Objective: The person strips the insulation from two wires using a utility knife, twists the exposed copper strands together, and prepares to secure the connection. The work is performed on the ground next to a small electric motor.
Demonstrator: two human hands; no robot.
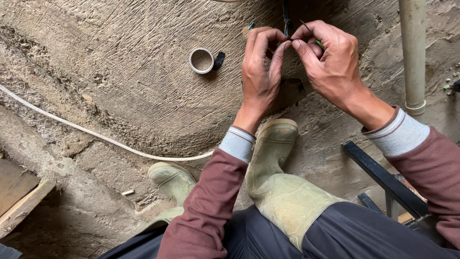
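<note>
Wires (pixel 287 26) sit at twelve o'clock, pinched between both hands: left hand (pixel 261 72) and right hand (pixel 330 60) clamp fingertips on the thin strands. Joining looks unfinished; the tape roll (pixel 201 60) lies untouched at ten o'clock on the concrete.

A single camera on the person's head looks steeply down, close over both raised hands, past the knees and rubber boots (pixel 273 158) to the rough concrete floor (pixel 120 81). There is no second view to overlap with.
</note>
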